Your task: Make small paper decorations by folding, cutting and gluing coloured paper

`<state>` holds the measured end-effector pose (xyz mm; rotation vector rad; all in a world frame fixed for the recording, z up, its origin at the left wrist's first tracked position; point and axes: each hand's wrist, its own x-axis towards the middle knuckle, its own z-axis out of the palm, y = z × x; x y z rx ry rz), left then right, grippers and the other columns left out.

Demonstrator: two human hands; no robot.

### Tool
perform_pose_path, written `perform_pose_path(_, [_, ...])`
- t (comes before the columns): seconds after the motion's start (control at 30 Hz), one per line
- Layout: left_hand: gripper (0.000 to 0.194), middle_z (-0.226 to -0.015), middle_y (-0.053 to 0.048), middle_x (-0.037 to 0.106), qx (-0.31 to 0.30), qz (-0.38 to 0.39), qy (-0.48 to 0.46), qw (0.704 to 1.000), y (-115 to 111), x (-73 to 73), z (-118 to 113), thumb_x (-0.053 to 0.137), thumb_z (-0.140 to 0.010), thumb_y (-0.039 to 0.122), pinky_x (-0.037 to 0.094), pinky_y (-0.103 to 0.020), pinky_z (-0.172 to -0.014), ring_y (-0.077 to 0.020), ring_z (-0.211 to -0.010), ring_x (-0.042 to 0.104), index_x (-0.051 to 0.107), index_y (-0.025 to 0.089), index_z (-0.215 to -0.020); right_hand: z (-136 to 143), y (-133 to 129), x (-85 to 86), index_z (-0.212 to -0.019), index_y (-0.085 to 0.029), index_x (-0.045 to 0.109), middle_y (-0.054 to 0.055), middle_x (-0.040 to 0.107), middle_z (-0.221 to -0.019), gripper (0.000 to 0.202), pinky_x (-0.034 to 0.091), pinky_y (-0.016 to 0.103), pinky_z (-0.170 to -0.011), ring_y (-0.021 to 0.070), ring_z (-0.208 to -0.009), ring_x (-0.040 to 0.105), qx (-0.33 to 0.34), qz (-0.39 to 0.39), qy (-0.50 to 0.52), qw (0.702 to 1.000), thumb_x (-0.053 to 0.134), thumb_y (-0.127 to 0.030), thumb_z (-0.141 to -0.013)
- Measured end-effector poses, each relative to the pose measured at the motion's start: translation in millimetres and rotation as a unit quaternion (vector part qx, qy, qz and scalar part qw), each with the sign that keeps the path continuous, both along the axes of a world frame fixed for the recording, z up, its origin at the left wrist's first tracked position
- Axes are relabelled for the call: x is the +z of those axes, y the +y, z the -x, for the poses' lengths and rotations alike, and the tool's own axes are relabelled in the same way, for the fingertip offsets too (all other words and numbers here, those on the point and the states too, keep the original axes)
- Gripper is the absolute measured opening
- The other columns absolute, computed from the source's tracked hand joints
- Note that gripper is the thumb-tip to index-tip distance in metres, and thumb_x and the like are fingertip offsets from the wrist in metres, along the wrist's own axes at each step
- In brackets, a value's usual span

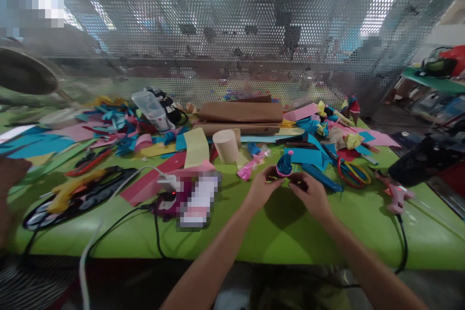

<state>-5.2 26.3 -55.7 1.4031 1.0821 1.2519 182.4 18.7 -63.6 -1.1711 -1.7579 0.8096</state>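
Above the near part of the green table, a small blue paper cone hat (284, 164) with a pink ball at its tip and a pink rim is held between my two hands. My left hand (262, 188) is closed on its left side, fingers curled at the rim. My right hand (312, 193) pinches at its lower right edge, the fingertips partly hidden. Just left of the hat lies a pink and clear plastic wrapper (250, 164). Blue folded paper strips (321, 178) lie beyond my right hand.
A pink glue gun (397, 197) and colourful-handled scissors (352, 173) are at right. Left are a phone (199, 201), a power strip (169, 203) with cables, and a yellow glue gun (74, 189). Paper scraps, a cream paper roll (225, 146) and a perforated metal screen (232, 48) stand behind.
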Motion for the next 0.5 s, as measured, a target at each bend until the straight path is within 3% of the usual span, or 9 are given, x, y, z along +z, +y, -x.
perform_pose_path(0.33, [0.028,-0.097,-0.008,0.075,0.015,-0.042,0.033,0.998,12.2,-10.2,0.7,0.077,-0.077,0.022,0.053,-0.032,-0.081,-0.0197,-0.087,0.068,0.068,0.015,-0.102,-0.5,4.0,-0.3,-0.102,-0.021,0.071,0.005,0.074,-0.094,0.017,0.054,0.03,-0.068,0.0189,-0.077,0.067,-0.007,-0.052,0.012,0.999,0.066,-0.032,-0.089])
perform_pose_path(0.5, [0.03,-0.093,-0.005,0.072,0.034,-0.065,0.048,0.996,11.1,-13.7,-4.8,0.077,-0.077,0.019,0.051,-0.027,-0.074,-0.0164,-0.082,0.066,0.064,0.016,-0.103,-0.8,0.6,8.5,-0.093,-0.02,0.07,0.004,0.07,-0.086,0.014,0.05,0.03,-0.062,0.017,-0.068,0.061,-0.055,-0.118,0.031,0.991,0.065,-0.034,-0.092])
